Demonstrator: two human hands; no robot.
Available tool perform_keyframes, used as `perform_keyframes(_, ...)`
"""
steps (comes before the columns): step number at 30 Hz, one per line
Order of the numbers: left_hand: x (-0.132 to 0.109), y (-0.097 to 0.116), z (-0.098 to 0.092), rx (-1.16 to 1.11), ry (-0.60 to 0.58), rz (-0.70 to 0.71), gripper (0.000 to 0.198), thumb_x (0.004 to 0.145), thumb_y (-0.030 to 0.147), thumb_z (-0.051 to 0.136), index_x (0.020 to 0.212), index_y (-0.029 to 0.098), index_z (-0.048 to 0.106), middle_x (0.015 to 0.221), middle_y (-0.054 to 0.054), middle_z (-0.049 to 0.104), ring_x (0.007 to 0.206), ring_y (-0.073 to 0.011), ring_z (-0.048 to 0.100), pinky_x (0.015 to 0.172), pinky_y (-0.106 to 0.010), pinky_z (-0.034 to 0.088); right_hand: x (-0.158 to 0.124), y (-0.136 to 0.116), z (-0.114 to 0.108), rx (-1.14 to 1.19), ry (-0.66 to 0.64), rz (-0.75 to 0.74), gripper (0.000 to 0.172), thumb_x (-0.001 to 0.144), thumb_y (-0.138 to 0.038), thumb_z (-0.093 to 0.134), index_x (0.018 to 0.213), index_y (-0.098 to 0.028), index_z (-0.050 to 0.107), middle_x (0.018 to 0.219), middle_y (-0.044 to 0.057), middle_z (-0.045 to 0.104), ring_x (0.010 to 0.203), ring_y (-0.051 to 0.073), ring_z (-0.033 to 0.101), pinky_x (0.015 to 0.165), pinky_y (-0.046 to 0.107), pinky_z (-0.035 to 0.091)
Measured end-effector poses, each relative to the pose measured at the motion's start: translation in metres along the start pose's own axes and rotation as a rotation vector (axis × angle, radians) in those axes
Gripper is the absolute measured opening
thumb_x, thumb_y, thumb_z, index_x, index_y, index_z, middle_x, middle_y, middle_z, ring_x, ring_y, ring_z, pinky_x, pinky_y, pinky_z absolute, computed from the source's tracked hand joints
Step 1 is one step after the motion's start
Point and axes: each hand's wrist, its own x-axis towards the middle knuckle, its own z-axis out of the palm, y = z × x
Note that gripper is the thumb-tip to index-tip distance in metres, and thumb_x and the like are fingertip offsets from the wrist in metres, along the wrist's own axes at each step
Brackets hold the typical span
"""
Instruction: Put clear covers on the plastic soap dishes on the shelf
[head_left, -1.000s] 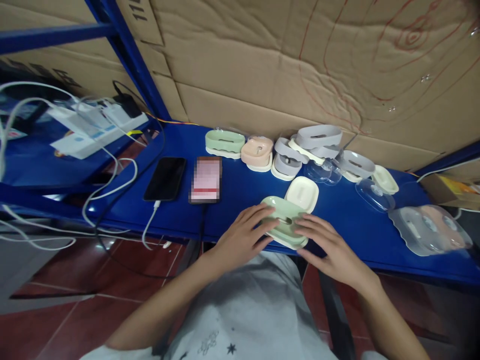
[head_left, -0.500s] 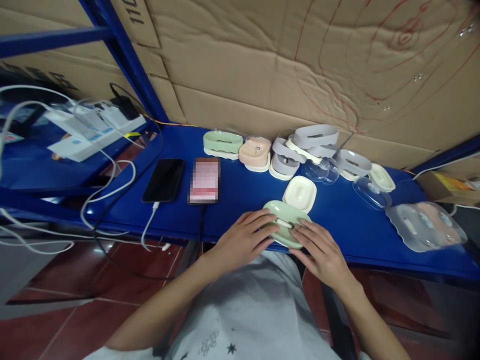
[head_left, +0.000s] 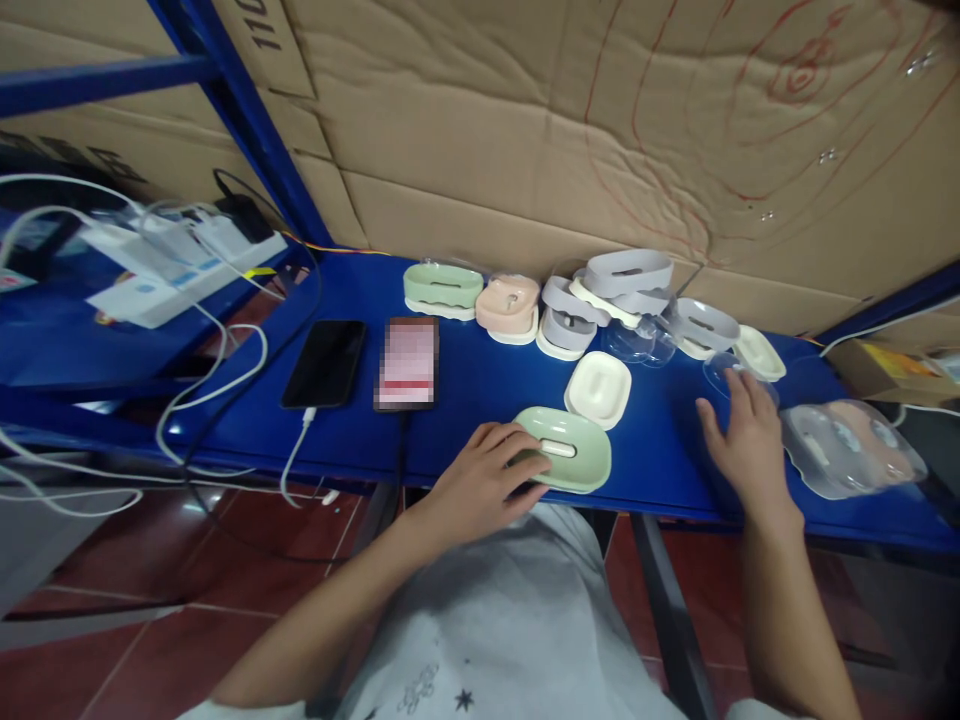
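Observation:
A pale green oval soap dish (head_left: 592,462) with a slot in its middle lies at the front edge of the blue table. My left hand (head_left: 484,475) grips its left end, fingers over the rim and thumb at the near side. To the right, my right hand (head_left: 750,445) reaches over a clear plastic lid (head_left: 718,372), fingers apart. It covers part of that lid; whether the fingertips touch it I cannot tell. Just behind the green dish sits a small cream dish (head_left: 600,388) with rounded corners.
Along the back stand a green soap box (head_left: 444,287), a peach one (head_left: 508,303) and stacked grey ones (head_left: 630,272). A clear multi-part pack (head_left: 825,450) lies at the right. Left are two phones (head_left: 325,363) (head_left: 409,362), cables and a power strip (head_left: 165,285).
My right hand has let go of the green soap dish and moved right to the clear lid. My left hand stays on the dish, which has shifted slightly left.

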Motion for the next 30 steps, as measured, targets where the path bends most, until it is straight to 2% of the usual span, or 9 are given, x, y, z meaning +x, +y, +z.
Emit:
perform_keyframes(2, 0.0, 0.0, 0.0, 0.019, 0.02, -0.026, 0.011, 0.104, 0.029, 0.067, 0.112, 0.024, 0.071, 0.114, -0.006, 0.073, 0.115, -0.0255, 0.066, 0.1, -0.045, 0.052, 0.006, 0.024, 0.014, -0.119, -0.067, 0.138, 0.083, 0.105, -0.068, 0.04, 0.164, -0.009, 0.042, 0.165, 0.03, 0.045, 0.153, 0.05, 0.041, 0.116, 0.077, 0.037)
perform_keyframes(4, 0.0, 0.001, 0.0, 0.025, 0.009, -0.041, 0.011, 0.103, 0.028, 0.067, 0.112, 0.024, 0.071, 0.113, -0.007, 0.072, 0.114, -0.0261, 0.065, 0.101, -0.046, 0.052, 0.004, 0.036, 0.022, -0.164, -0.102, 0.174, 0.085, 0.104, -0.072, 0.039, 0.162, -0.011, 0.045, 0.158, 0.03, 0.052, 0.147, 0.051, 0.047, 0.113, 0.081, 0.035)
perform_keyframes(6, -0.001, 0.001, -0.001, 0.02, 0.002, -0.033, 0.013, 0.102, 0.027, 0.067, 0.113, 0.023, 0.071, 0.12, -0.009, 0.07, 0.117, -0.0275, 0.064, 0.103, -0.048, 0.053, -0.002, 0.036, 0.022, -0.15, -0.082, 0.106, 0.08, 0.103, -0.074, 0.044, 0.16, -0.019, 0.051, 0.152, 0.024, 0.059, 0.142, 0.049, 0.052, 0.113, 0.078, 0.037)
perform_keyframes(8, -0.001, 0.001, -0.002, -0.002, 0.014, -0.021, 0.018, 0.1, 0.027, 0.069, 0.118, 0.022, 0.07, 0.136, -0.013, 0.064, 0.131, -0.0313, 0.06, 0.11, -0.052, 0.053, -0.009, 0.031, 0.015, -0.102, -0.071, 0.037, 0.076, 0.1, -0.075, 0.053, 0.158, -0.026, 0.055, 0.155, 0.021, 0.058, 0.143, 0.047, 0.051, 0.115, 0.074, 0.037)
perform_keyframes(12, -0.002, 0.002, -0.004, -0.098, 0.044, -0.073, 0.037, 0.1, 0.025, 0.069, 0.136, 0.024, 0.063, 0.165, -0.016, 0.042, 0.158, -0.0355, 0.041, 0.125, -0.055, 0.047, -0.019, 0.017, -0.001, 0.116, -0.144, 0.05, 0.072, 0.097, -0.071, 0.063, 0.153, -0.025, 0.061, 0.159, 0.02, 0.056, 0.145, 0.043, 0.054, 0.117, 0.067, 0.043)
perform_keyframes(17, -0.003, 0.002, -0.004, -0.194, -0.043, -0.241, 0.067, 0.099, 0.029, 0.073, 0.159, 0.03, 0.043, 0.172, -0.013, 0.035, 0.158, -0.032, 0.043, 0.125, -0.05, 0.05, -0.035, -0.026, -0.019, 0.388, -0.017, 0.038, 0.055, 0.101, -0.053, 0.068, 0.149, -0.027, 0.064, 0.157, 0.013, 0.06, 0.145, 0.035, 0.058, 0.119, 0.055, 0.049)
perform_keyframes(23, -0.004, -0.001, -0.001, -0.257, -0.084, -0.307, 0.096, 0.096, 0.039, 0.08, 0.169, 0.038, 0.018, 0.174, -0.013, 0.034, 0.16, -0.0342, 0.04, 0.125, -0.055, 0.049, -0.05, -0.101, -0.022, 0.462, -0.241, -0.397, 0.063, 0.105, -0.042, 0.066, 0.165, -0.037, 0.046, 0.169, 0.01, 0.047, 0.152, 0.034, 0.05, 0.121, 0.055, 0.048)
perform_keyframes(26, -0.003, -0.002, -0.001, -0.279, -0.082, -0.316, 0.1, 0.095, 0.04, 0.083, 0.169, 0.04, 0.017, 0.171, -0.013, 0.039, 0.159, -0.0342, 0.042, 0.127, -0.057, 0.046, -0.05, -0.119, -0.015, 0.421, -0.249, -0.527, 0.072, 0.105, -0.041, 0.066, 0.17, -0.036, 0.035, 0.172, 0.013, 0.042, 0.154, 0.035, 0.047, 0.12, 0.057, 0.049)
perform_keyframes(30, -0.002, -0.003, -0.002, -0.32, -0.083, -0.317, 0.098, 0.093, 0.038, 0.085, 0.168, 0.041, 0.022, 0.167, -0.01, 0.045, 0.155, -0.0327, 0.047, 0.127, -0.055, 0.045, -0.046, -0.125, -0.014, 0.389, -0.233, -0.589, 0.076, 0.105, -0.04, 0.066, 0.172, -0.037, 0.031, 0.171, 0.015, 0.041, 0.155, 0.037, 0.045, 0.12, 0.06, 0.048)
